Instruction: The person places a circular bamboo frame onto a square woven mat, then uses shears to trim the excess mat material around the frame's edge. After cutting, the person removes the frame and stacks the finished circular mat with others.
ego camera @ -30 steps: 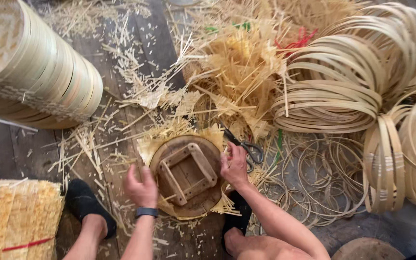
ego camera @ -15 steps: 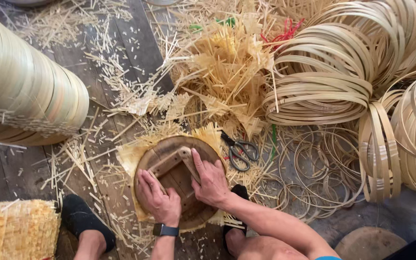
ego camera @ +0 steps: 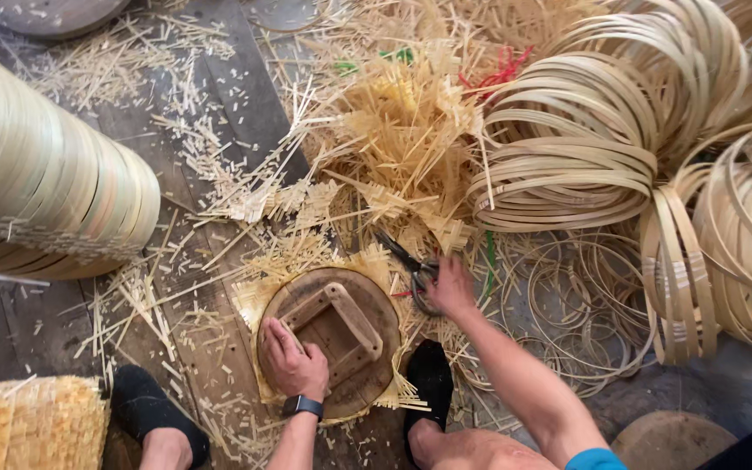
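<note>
1. The left hand (ego camera: 296, 361), a dark watch (ego camera: 303, 406) at its wrist, presses palm-down with fingers lightly curled on the near-left part of the round wooden mould (ego camera: 331, 339).
2. The mould lies flat on a woven mat (ego camera: 254, 300) whose frayed edges stick out around it.
3. Just right of the mould, the right hand (ego camera: 451, 287) closes its fingers around the handles of the scissors (ego camera: 411, 265).
4. Beyond the mould lies a heap of straw offcuts (ego camera: 402, 130).
5. Far right of the mould, bamboo hoops (ego camera: 585, 148) are piled; far left, a stack of round trays (ego camera: 45, 200).
</note>
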